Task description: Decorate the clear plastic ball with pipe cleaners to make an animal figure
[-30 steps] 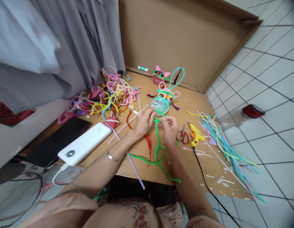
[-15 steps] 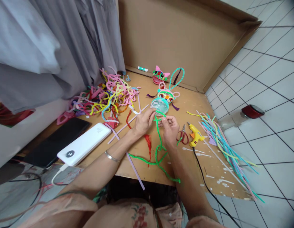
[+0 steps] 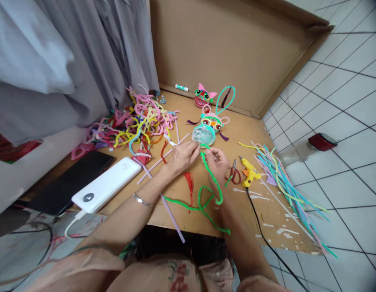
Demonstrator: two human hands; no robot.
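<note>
A bright green pipe cleaner [image 3: 211,175] is pinched between my two hands, its loose end hanging down over my right wrist. My left hand [image 3: 185,155] is closed with its fingertips at the left part of the bend. On the other side, my right hand [image 3: 217,161] grips the pipe cleaner between thumb and fingers. Just beyond my fingertips is a pale green, rounded piece [image 3: 203,135], beside a lion-like pipe cleaner figure [image 3: 212,121] with pink ears. More green pipe cleaners [image 3: 182,204] lie on the table below my hands. A red tassel [image 3: 190,184] lies between my forearms.
Left are a tangled pipe cleaner heap [image 3: 145,117], a white power bank [image 3: 107,184] and a black phone [image 3: 74,182]. Right are red-handled scissors [image 3: 234,175], a corded yellow glue gun [image 3: 250,172] and straight pipe cleaners [image 3: 285,186]. A cardboard wall [image 3: 224,52] stands behind.
The green pipe cleaner's hanging end has swung right, from between my hands to across my right wrist. Both hands stay in nearly the same place.
</note>
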